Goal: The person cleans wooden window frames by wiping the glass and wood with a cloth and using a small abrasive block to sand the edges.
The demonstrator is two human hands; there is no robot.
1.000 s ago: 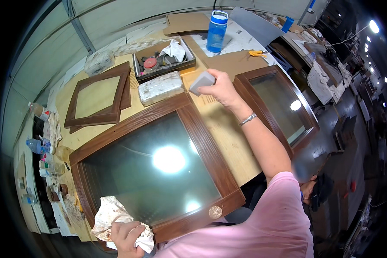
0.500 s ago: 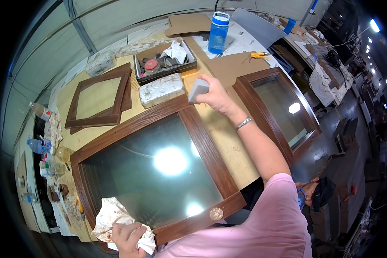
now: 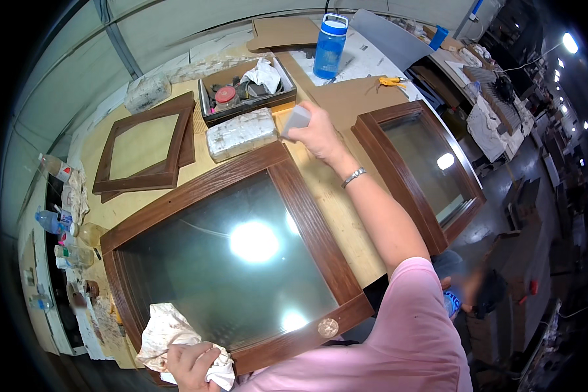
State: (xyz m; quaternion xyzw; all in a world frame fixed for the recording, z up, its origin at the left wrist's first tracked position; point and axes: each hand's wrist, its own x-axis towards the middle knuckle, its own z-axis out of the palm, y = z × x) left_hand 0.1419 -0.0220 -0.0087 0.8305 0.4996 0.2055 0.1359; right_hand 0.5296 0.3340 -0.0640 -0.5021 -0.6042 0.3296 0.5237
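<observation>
A large brown wooden frame with a glass pane (image 3: 317, 242) lies across the bench in front of me. My right hand (image 3: 321, 136) grips a grey sanding block (image 3: 296, 122) between thumb and fingers, at the frame's far right corner; whether it touches the wood I cannot tell. Bunched under my left hand (image 3: 195, 366) is a stained white cloth (image 3: 165, 336), held over the near left corner. A round emblem (image 3: 327, 328) sits on the near rail. Just beyond the far rail is a smudged, whitish wrapped block (image 3: 242, 134).
Two smaller wooden frames (image 3: 104, 160) overlap at the left. A second glazed frame (image 3: 398, 176) stands to the right. Behind are an open box (image 3: 251, 101) of rags and a jar, a blue bottle (image 3: 330, 49) and yellow-handled pliers (image 3: 392, 81). Another person (image 3: 487, 294) is at lower right.
My right hand has shifted slightly away from me with the sanding block, past the frame's corner. The left hand stays on the cloth. The whole view has slid a little left.
</observation>
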